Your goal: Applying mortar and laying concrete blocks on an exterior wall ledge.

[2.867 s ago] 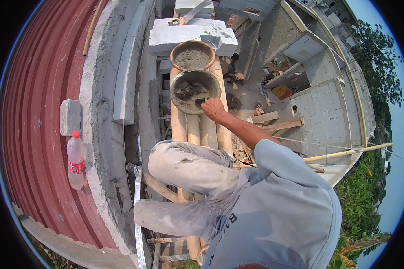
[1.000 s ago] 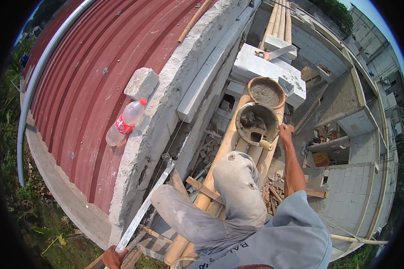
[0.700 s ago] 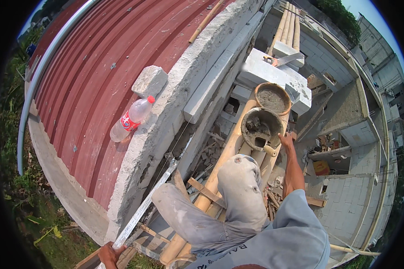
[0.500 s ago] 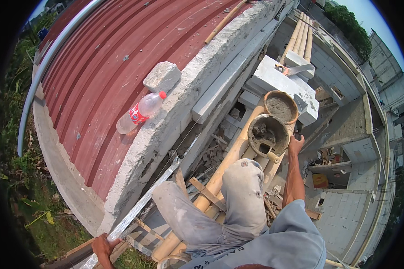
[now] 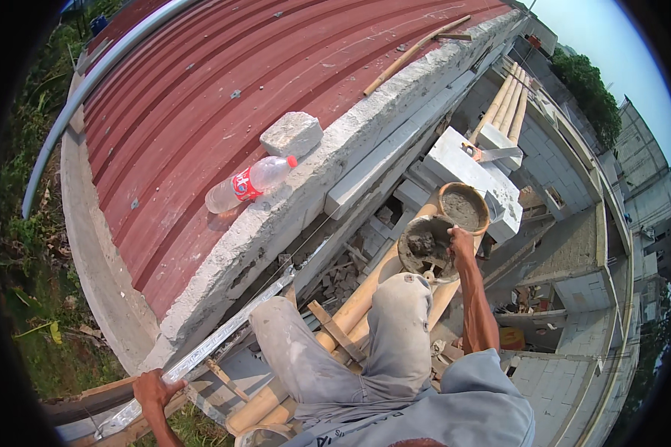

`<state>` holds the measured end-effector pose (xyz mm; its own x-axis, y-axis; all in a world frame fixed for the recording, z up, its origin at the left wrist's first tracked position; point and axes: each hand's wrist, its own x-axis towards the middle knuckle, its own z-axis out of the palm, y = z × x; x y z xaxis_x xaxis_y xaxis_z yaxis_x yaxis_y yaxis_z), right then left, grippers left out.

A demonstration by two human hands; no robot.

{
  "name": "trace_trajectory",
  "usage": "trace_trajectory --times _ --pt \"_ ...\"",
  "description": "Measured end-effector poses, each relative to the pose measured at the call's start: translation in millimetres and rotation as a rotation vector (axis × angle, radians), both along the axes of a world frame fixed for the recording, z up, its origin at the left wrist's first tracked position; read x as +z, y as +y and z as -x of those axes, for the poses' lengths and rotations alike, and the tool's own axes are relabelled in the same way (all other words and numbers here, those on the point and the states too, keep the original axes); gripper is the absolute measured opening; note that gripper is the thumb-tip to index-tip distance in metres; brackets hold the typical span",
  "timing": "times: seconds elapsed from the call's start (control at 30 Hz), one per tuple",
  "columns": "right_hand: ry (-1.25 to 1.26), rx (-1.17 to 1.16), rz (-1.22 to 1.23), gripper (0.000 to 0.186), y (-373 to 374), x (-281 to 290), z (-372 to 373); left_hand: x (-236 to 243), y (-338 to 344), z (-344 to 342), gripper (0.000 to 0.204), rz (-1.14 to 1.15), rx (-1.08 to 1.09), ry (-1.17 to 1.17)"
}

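My left hand [image 5: 153, 390] is at the lower left, closed round a long, shiny metal bar [image 5: 227, 337]. The bar runs up past my left knee, alongside the rough wall top. My right hand [image 5: 461, 243] is closed over the right rim of a round bucket [image 5: 408, 265] with grey mortar [image 5: 420, 240] in it. It appears to grip a trowel, whose blade is mostly hidden against the bucket. A short pale handle [image 5: 429, 276] sticks out at the bucket's near rim. Just beyond stands a second, brown-rimmed bucket [image 5: 487, 216] of smoother mortar.
A plastic bottle [image 5: 246, 185] and a rough block [image 5: 291, 134] stand by the wall top [image 5: 224, 287], beside the red metal roof [image 5: 164, 141]. Bamboo poles [image 5: 365, 298] run under my legs. White blocks [image 5: 470, 167] bear a handsaw [image 5: 496, 154]. Block-walled rooms [image 5: 537, 387] lie below, right.
My right hand has moved left from beside the bucket to over its rim, apparently bringing the trowel along. My left hand stays on the bar; the view has shifted slightly.
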<state>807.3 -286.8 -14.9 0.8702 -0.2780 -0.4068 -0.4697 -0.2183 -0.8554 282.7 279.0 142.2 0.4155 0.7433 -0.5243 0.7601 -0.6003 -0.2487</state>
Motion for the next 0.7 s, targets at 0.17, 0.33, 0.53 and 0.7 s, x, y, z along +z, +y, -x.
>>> trace_trajectory --times 0.17,0.33,0.53,0.7 --pt "-0.091 0.166 -0.181 0.027 38 163 -49 2 1 1 0.070 -0.048 -0.028 -0.059" --pt "-0.258 0.481 -0.348 0.029 111 309 -87 6 -4 -2 0.068 -0.056 -0.001 -0.029" --pt "-0.560 0.705 -0.353 0.028 225 379 -178 -4 -7 -4 0.062 -0.151 -0.060 -0.116" --pt "-0.592 0.425 -0.362 0.023 314 324 -232 -5 -8 4 0.061 -0.192 -0.115 -0.080"
